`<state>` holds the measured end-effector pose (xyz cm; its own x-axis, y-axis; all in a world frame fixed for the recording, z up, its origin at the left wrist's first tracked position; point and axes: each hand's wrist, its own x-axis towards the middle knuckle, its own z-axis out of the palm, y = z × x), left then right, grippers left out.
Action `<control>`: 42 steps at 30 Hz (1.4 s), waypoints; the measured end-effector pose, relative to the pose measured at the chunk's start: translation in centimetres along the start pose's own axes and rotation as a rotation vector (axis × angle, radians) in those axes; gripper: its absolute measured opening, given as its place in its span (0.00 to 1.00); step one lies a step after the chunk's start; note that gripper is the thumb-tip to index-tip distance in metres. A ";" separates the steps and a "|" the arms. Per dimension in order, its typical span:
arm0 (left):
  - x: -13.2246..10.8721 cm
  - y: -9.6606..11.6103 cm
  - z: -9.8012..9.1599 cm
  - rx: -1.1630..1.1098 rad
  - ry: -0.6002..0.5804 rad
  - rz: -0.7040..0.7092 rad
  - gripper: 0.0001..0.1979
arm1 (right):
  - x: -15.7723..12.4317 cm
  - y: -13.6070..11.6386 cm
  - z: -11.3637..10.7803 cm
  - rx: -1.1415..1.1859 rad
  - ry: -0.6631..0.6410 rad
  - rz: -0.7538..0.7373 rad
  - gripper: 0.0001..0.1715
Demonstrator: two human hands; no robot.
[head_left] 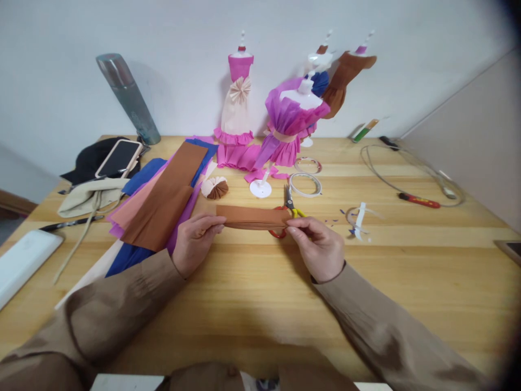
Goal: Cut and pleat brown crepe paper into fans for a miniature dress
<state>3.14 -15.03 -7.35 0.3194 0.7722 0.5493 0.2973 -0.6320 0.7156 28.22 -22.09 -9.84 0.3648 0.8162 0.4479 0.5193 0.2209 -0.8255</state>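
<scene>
A folded brown paper strip (pixel 252 216) is stretched level between both hands above the wooden table (pixel 252 293). My left hand (pixel 196 240) pinches its left end with closed fingers. My right hand (pixel 318 246) pinches its right end. Just behind the strip lie scissors (pixel 288 212) with red and yellow handles. Left of my left hand lies a stack of crepe paper sheets (pixel 163 201), brown on top of pink, purple and blue.
Small mannequins in paper dresses (pixel 285 117) stand at the back, with tape rolls (pixel 305 183) and a pleated paper rosette (pixel 214 187) in front. A phone (pixel 118 158) on a bag, a flask (pixel 129 98), a white box (pixel 22 263), a cable (pixel 411 174) and a red-handled tool (pixel 419 201) lie around.
</scene>
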 end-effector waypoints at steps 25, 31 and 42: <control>-0.2 0.6 0.5 -0.436 0.061 -0.482 0.06 | 0.0 -0.4 -0.2 0.088 -0.042 -0.016 0.07; -0.1 0.3 0.5 -0.374 0.067 -0.383 0.04 | 0.2 -0.7 -0.2 0.078 -0.051 -0.078 0.10; -0.3 -0.3 0.3 -0.184 0.017 -0.238 0.04 | 0.3 -0.5 -0.2 0.023 -0.029 -0.077 0.05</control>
<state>3.19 -15.10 -7.83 0.2448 0.8993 0.3624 0.1933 -0.4115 0.8907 28.22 -22.06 -9.27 0.3018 0.8111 0.5010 0.5271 0.2959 -0.7966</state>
